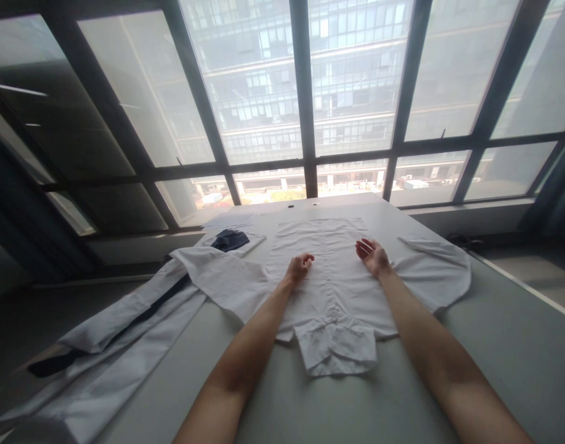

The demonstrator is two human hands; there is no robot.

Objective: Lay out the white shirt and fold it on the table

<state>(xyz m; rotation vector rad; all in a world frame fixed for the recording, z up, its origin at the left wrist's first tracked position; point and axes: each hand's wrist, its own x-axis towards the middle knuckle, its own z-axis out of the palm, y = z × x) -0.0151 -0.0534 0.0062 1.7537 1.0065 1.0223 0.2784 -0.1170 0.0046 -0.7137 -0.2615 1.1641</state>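
A white button-front shirt (344,293) lies spread face up, its collar (340,361) nearest me and its hem at the far side. The sleeves reach out to both sides. Over the left half of the shirt's body is my left hand (299,268), its fingers loosely bent with a gap between them and no cloth visibly gripped. My right hand (373,256) is at the right side of the body, palm turned inward and fingers stretched out, holding nothing. Whether either hand touches the fabric I cannot tell.
The shirt rests on a pale table (291,407). Along its left side lie more white garments (138,351) with dark strips and a dark folded cloth (230,239). Paper sheets (229,219) sit at the far left, below large framed windows (305,92).
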